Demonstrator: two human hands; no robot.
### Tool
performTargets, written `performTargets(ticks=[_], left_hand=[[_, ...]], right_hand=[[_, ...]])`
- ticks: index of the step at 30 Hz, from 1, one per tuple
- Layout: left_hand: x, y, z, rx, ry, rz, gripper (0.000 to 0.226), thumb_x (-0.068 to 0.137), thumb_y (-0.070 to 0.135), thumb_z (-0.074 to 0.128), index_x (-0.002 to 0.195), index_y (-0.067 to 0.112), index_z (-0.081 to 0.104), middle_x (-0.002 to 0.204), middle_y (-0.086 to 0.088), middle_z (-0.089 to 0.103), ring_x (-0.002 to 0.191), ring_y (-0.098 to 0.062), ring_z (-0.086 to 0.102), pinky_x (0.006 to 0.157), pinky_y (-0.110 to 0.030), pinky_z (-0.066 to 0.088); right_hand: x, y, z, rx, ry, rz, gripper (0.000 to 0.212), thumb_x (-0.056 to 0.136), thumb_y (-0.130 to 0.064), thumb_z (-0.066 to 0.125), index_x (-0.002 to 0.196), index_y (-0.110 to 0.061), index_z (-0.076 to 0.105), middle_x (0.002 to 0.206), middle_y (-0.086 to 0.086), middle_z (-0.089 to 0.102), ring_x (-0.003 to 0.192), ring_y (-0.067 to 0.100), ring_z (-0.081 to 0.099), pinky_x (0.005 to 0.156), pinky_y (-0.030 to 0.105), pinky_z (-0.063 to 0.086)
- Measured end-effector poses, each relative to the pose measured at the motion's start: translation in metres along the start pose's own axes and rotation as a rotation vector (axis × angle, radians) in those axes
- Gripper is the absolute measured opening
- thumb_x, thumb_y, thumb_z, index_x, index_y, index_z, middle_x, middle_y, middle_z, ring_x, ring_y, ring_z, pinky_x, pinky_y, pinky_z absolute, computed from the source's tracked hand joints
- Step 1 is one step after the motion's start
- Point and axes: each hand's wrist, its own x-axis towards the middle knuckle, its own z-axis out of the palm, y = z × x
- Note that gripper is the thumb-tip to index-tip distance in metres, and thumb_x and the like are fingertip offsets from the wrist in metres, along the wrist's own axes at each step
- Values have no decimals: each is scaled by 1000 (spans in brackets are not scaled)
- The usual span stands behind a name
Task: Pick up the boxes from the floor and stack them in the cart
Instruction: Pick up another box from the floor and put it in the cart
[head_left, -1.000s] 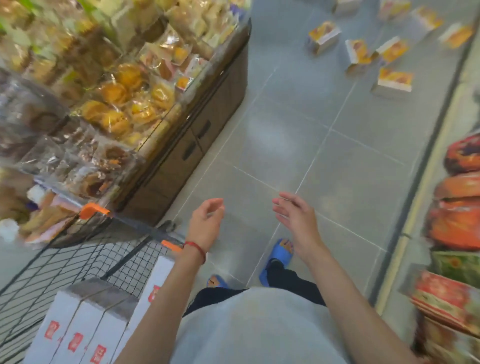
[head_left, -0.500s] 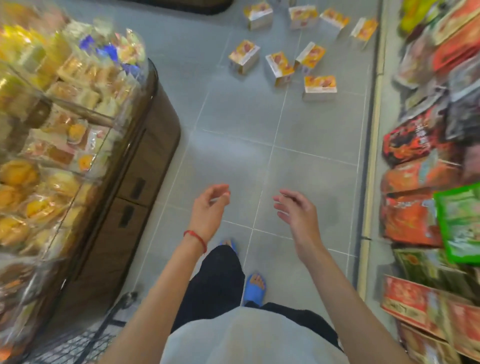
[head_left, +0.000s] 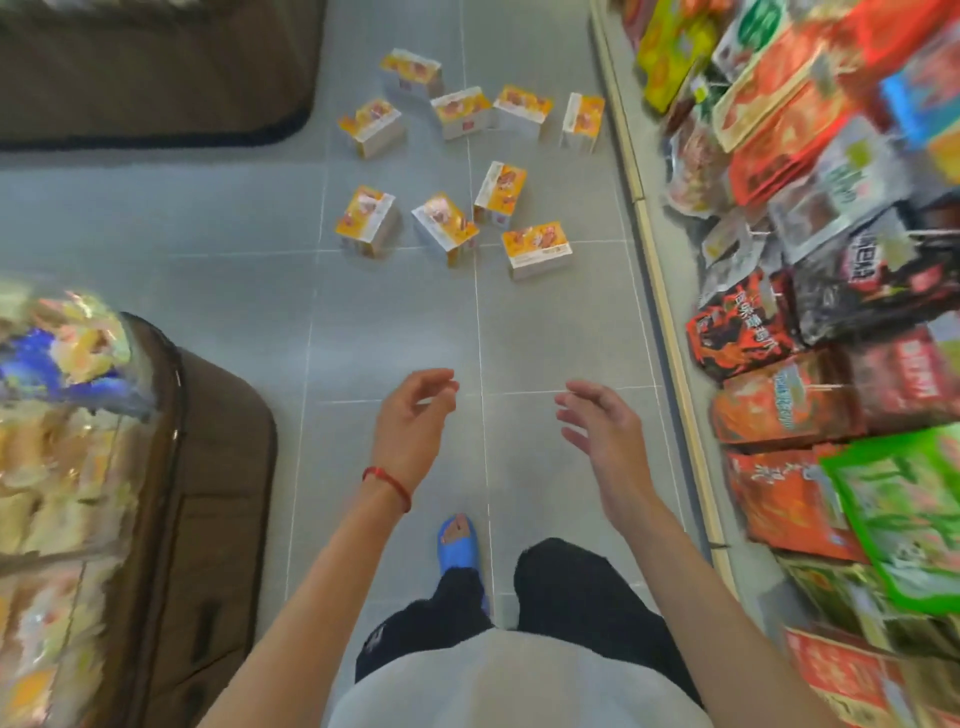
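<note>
Judging this as the approach leg of a pick: nothing in hand, boxes (head_left: 501, 192) still on the floor (head_left: 389, 322) ahead. Far left, a bakery display (head_left: 62, 467) of wrapped pastries sits on a brown cabinet (head_left: 208, 493); it is blurred, so detail is not readable. Left hand (head_left: 410, 426), red cord (head_left: 387, 483) at the wrist, is held out over the floor with fingers loosely curled and thumb near the fingertips, gripping nothing. I count nine boxes, orange-topped, scattered well ahead of both hands in two loose rows. The near row has four: the leftmost box (head_left: 366, 221) is turned at an angle, and the rightmost box (head_left: 537, 249) lies broad face up towards the shelf side. No box touches a hand. Right hand (head_left: 597, 431) is out in front too, fingers spread and relaxed, empty. Far right, a shelf (head_left: 670, 338) of snack packs (head_left: 779, 410) runs along the aisle; the far box (head_left: 582, 119) stands just beside its base. No cart in view, so I cannot say how full it is or where it stands. Next move, as I read it: close the gap, bend down, and take the near row first, one box per hand or a pair pressed between the palms. The boxes lie at odd angles, so each grip will need squaring before the lift.
</note>
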Motion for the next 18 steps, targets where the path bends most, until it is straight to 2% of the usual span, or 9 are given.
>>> performTargets(ticks=[3, 9, 18], left_hand=[[64, 39, 15, 21, -43, 24, 27, 96, 5, 58, 100, 30, 66, 101, 4, 72, 89, -13, 69, 79, -26, 49], [207, 100, 68, 70, -88, 46, 24, 97, 5, 56, 105, 26, 67, 105, -1, 72, 95, -19, 69, 84, -29, 50], [385, 180, 153, 61, -65, -16, 22, 99, 10, 55, 105, 28, 66, 110, -1, 71, 98, -20, 68, 81, -30, 50]], right_hand=[[52, -41, 9, 44, 20, -15, 22, 96, -15, 66, 117, -13, 70, 115, 12, 72, 101, 20, 69, 97, 39, 55], [195, -119, 18, 90, 46, -38, 19, 96, -14, 65, 114, -18, 70, 115, 10, 73, 100, 19, 68, 92, 35, 55], [379, -232, 10, -18, 27, -15, 19, 98, -17, 65, 116, -20, 70, 113, 3, 72, 100, 16, 67, 93, 34, 54]])
